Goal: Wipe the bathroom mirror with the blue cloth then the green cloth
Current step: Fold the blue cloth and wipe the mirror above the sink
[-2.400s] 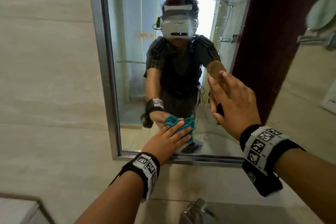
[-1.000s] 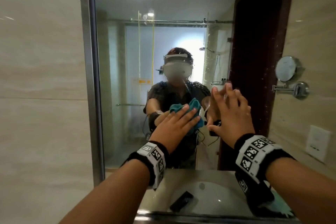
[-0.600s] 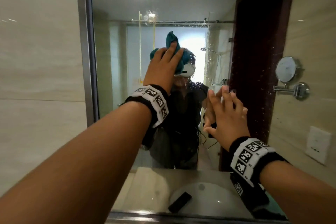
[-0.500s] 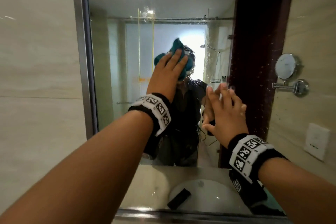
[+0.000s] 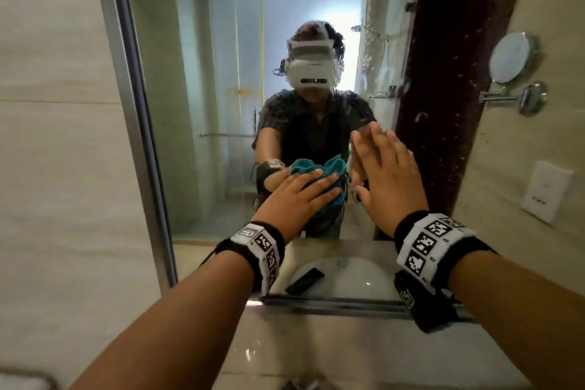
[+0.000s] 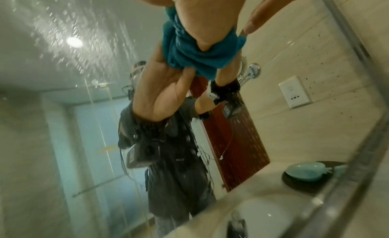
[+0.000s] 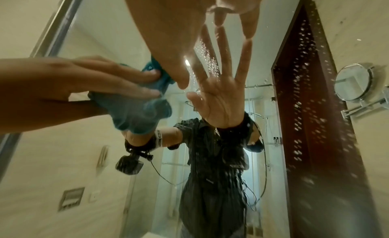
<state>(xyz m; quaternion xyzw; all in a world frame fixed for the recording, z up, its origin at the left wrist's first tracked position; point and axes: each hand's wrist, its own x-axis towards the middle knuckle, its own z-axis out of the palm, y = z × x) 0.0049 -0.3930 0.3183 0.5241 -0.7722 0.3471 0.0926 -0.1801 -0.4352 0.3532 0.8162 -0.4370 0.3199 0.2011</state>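
The bathroom mirror point(image 5: 196, 104) has a metal frame and fills the wall ahead. My left hand point(image 5: 297, 196) presses the bunched blue cloth point(image 5: 330, 199) against the glass at about chest height of my reflection, fingers stretched over it. The left wrist view shows the cloth point(image 6: 189, 55) squeezed between my palm and the glass. Just to the right, my right hand point(image 5: 386, 174) lies flat on the mirror with its fingers spread and holds nothing. In the right wrist view the cloth point(image 7: 134, 112) sits under the left fingers point(image 7: 118, 78). No green cloth is in view.
Water droplets point(image 5: 443, 89) speckle the right part of the glass over the reflected dark door. A round wall mirror point(image 5: 512, 57), a socket plate point(image 5: 547, 190) and the sink basin point(image 5: 348, 275) show as reflections. The stone counter point(image 5: 316, 351) lies below; tiled wall point(image 5: 57, 136) stands left.
The left hand carried the cloth from low on the glass up to head height, then back down to the middle. The right hand stayed flat on the mirror.
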